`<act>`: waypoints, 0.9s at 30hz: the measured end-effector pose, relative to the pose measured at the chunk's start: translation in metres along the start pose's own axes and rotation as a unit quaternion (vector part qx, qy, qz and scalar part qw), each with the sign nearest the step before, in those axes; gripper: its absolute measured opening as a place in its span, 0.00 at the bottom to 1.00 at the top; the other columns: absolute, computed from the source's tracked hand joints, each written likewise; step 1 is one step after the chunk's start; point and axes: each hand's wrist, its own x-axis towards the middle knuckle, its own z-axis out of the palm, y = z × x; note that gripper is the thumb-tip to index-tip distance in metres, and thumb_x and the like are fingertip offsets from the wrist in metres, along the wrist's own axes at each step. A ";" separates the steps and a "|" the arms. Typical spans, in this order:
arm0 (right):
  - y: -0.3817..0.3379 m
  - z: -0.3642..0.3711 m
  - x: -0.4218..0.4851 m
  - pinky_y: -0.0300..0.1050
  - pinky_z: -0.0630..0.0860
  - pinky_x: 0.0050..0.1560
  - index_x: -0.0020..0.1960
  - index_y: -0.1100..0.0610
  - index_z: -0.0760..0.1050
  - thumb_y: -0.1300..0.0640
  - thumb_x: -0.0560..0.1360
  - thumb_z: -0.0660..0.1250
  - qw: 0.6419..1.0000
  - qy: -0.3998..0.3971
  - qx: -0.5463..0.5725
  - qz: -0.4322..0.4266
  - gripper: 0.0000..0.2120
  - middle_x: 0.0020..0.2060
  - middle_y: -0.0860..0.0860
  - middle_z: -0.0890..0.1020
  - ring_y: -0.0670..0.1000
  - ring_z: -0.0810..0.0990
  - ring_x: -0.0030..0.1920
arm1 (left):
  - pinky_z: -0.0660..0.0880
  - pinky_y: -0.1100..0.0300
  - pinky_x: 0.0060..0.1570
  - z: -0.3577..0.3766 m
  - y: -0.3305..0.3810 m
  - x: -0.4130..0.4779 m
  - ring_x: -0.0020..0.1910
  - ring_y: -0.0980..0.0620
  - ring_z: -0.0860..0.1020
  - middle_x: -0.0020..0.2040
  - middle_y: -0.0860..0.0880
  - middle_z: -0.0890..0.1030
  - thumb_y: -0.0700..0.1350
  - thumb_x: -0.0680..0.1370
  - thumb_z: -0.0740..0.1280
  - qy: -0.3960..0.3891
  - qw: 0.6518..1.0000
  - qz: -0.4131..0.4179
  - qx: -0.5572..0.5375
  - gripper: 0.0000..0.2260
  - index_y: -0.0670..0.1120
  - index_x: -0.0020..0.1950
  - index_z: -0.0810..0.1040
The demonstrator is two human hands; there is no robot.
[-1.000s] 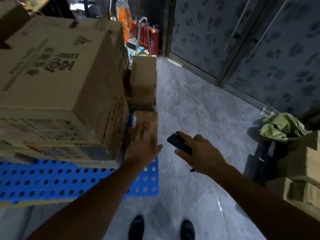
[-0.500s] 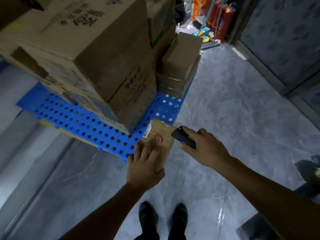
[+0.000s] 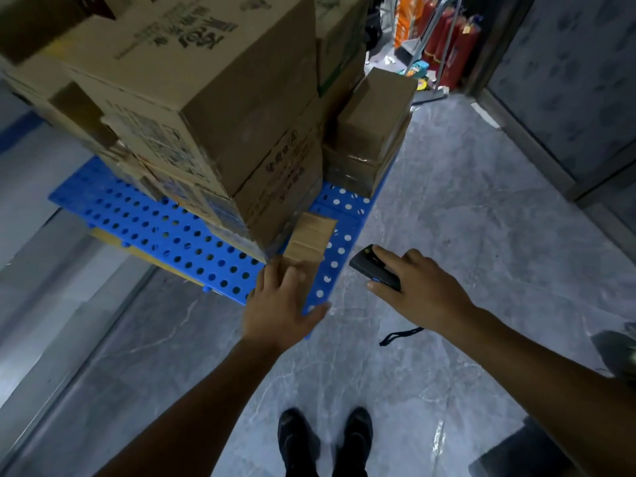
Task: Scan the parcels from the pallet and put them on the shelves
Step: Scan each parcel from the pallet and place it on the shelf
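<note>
The left hand (image 3: 278, 304) lays flat fingers on the small parcel (image 3: 311, 234) at the near right corner of the pallet (image 3: 155, 222), likely steadying it for the scanner (image 3: 373, 268) gripped in the right hand (image 3: 420, 287) alongside

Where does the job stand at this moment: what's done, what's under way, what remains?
Done: nothing visibly; no shelf is in view. In hand: the left hand rests on a small flat parcel on the blue pallet, while the right hand holds the scanner beside it. Left: apparently scanning and shelving that parcel, then the stacked boxes.
</note>
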 end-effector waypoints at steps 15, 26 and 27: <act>-0.011 0.002 -0.011 0.54 0.77 0.53 0.79 0.38 0.55 0.31 0.76 0.58 0.999 -0.010 -0.029 0.011 0.34 0.58 0.54 0.73 0.57 0.74 0.58 | 0.73 0.36 0.65 0.016 -0.020 0.002 0.74 0.37 0.66 0.78 0.40 0.65 0.57 0.78 0.70 0.017 0.996 -0.041 -0.078 0.25 0.48 0.72 0.74; -0.018 -0.019 0.001 0.57 0.69 0.58 0.78 0.36 0.54 0.33 0.78 0.56 0.976 -0.131 -0.172 -0.014 0.30 0.68 0.51 0.68 0.57 0.70 0.65 | 0.75 0.40 0.63 0.021 -0.007 -0.004 0.70 0.39 0.65 0.74 0.41 0.61 0.64 0.64 0.78 0.019 0.997 -0.075 -0.023 0.43 0.54 0.72 0.61; -0.020 -0.021 -0.001 0.57 0.69 0.57 0.78 0.36 0.55 0.33 0.78 0.57 0.973 -0.138 -0.187 -0.016 0.30 0.68 0.51 0.68 0.57 0.70 0.65 | 0.75 0.40 0.63 0.019 -0.009 -0.007 0.71 0.39 0.65 0.74 0.40 0.61 0.65 0.64 0.77 0.020 0.998 -0.061 -0.015 0.43 0.54 0.73 0.62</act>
